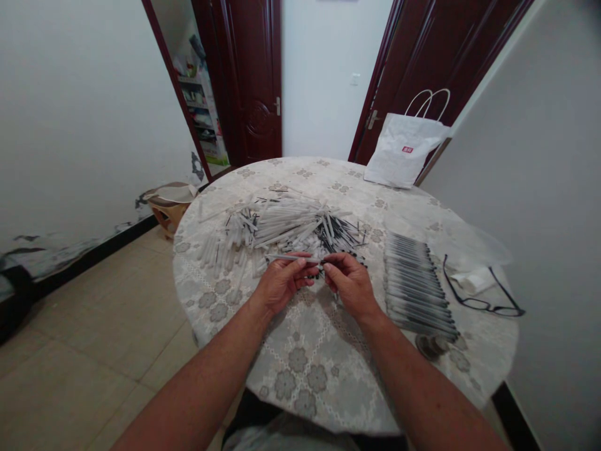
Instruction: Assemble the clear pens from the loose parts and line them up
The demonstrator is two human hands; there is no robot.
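Observation:
A slim whitish pen (280, 257) lies level over the near side of the pile. My left hand (277, 283) has its thumb and fingers closed around the barrel, whose left end sticks out past the fingers. At the other end my right hand (351, 287) pinches a small dark part, mostly covered by the fingertips. Just beyond both hands spreads a heap of loose white pen barrels (284, 225). Dark pen parts (340, 233) lie at its right side. To the right of my right hand, dark-ended pens (416, 282) are lined up side by side in a long row.
Black-framed glasses (491, 308) rest at the right beside a white roll (472, 280) and clear plastic. A small round container (431, 346) stands close to my right forearm. At the back right is a white paper bag (406, 150). A patterned cloth covers the round table (305, 369).

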